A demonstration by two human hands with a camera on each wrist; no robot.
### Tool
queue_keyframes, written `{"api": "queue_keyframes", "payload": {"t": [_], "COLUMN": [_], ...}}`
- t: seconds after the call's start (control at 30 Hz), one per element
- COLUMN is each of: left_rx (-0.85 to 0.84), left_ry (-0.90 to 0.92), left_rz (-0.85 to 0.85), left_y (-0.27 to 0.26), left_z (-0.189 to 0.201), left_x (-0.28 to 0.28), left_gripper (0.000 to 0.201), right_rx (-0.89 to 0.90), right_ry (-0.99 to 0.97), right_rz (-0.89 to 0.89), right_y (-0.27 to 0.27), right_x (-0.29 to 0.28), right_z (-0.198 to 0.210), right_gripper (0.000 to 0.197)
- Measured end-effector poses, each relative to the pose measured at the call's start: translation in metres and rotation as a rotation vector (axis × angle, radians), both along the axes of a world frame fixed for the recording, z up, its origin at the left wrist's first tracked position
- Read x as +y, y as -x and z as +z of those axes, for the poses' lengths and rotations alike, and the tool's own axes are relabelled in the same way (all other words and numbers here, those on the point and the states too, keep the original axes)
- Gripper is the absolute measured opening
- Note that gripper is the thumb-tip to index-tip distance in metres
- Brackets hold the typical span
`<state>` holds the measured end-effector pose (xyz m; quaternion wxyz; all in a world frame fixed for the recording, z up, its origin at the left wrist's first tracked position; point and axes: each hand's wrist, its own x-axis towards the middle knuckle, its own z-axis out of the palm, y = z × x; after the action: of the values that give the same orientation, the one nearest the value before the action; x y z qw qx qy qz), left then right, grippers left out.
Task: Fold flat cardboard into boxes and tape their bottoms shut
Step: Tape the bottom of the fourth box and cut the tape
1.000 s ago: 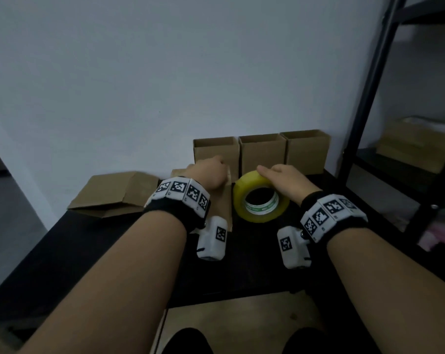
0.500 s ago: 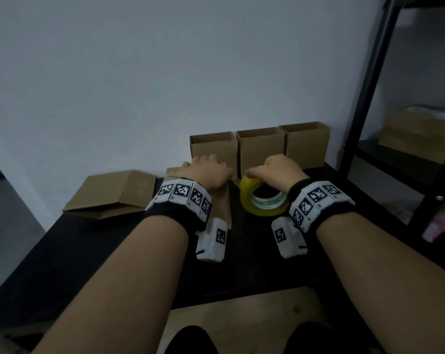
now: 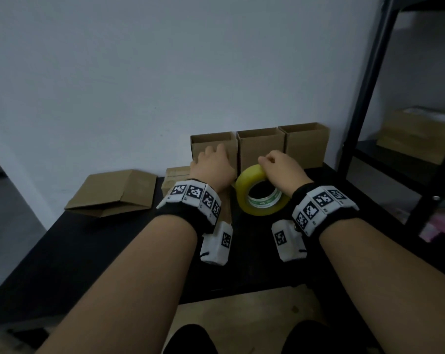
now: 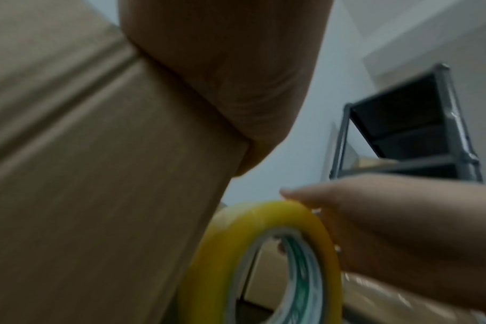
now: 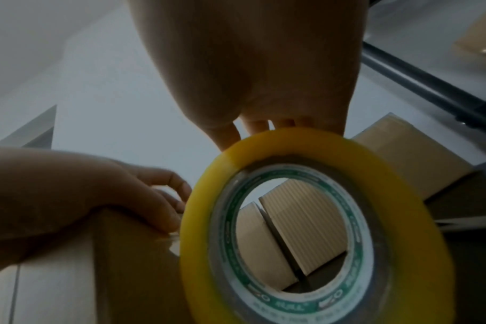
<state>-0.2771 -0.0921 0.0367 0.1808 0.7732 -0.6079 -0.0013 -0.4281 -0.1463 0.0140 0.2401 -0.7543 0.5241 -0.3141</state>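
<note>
A brown cardboard box (image 3: pixel 174 176) lies on its side on the black table (image 3: pixel 88 246). My left hand (image 3: pixel 211 159) rests on top of it with the fingers reaching over its far edge. In the right wrist view the left hand (image 5: pixel 83 193) presses there on a shiny bit of tape (image 5: pixel 172 237). Just right of the box, my right hand (image 3: pixel 275 164) grips the top of a yellow tape roll (image 3: pixel 244 192). The roll stands tilted on its edge. The right wrist view shows the roll (image 5: pixel 206 219) held from above by the right hand's fingers (image 5: pixel 228 136).
Three upright open boxes (image 3: pixel 261 149) stand in a row against the white wall. Flat folded cardboard (image 3: pixel 114 192) lies at the table's left rear. A black metal shelf (image 3: pixel 364 103) with cardboard on it stands at the right.
My right hand has tipped the tape roll from lying nearly flat up onto its edge and drawn it closer to the box. My left hand has slid forward along the box top.
</note>
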Motion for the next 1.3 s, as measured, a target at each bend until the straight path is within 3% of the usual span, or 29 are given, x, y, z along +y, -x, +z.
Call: {"api": "queue_keyframes", "payload": {"t": [0.07,0.13,0.3,0.47,0.6,0.77,1.03,1.17,1.3], "left_rx": [-0.121,-0.223,-0.188,-0.181,-0.184,-0.175,-0.193,-0.284,-0.207], "left_ry": [0.072,0.043,-0.033,-0.035,-0.034,-0.031,-0.046,-0.065,-0.044], "left_rz": [-0.101,-0.152,-0.139,-0.11,-0.096,-0.098,-0.088,-0.101,-0.129], "left_y": [0.006,0.009,0.008,0.006,0.008,0.006,0.005,0.007,0.005], "left_z": [-0.003,-0.004,-0.004,-0.008,-0.009,-0.008,-0.01,-0.009,-0.007], "left_x": [0.0,0.0,0.001,0.0,0.0,0.003,-0.002,0.0,-0.001], "left_gripper": [0.022,0.021,0.025,0.024,0.026,0.024,0.021,0.028,0.022], "right_rx": [-0.033,-0.049,-0.035,0.104,0.26,0.349,0.53,0.385,0.111], "right_ry": [0.019,0.026,-0.001,-0.125,-0.224,-0.301,-0.384,-0.362,-0.372], "right_rz": [-0.008,-0.026,-0.163,-0.271,-0.292,-0.272,-0.215,-0.236,-0.251], "right_y": [0.005,0.011,0.042,0.082,0.104,0.099,0.088,0.091,0.09], "right_x": [0.002,0.004,0.01,0.014,0.013,0.016,0.024,0.028,0.033], "right_z": [-0.002,-0.003,-0.006,-0.016,-0.032,-0.039,-0.03,-0.029,-0.019], "right_gripper": [0.036,0.036,0.03,0.03,0.023,0.041,0.037,0.031,0.03]}}
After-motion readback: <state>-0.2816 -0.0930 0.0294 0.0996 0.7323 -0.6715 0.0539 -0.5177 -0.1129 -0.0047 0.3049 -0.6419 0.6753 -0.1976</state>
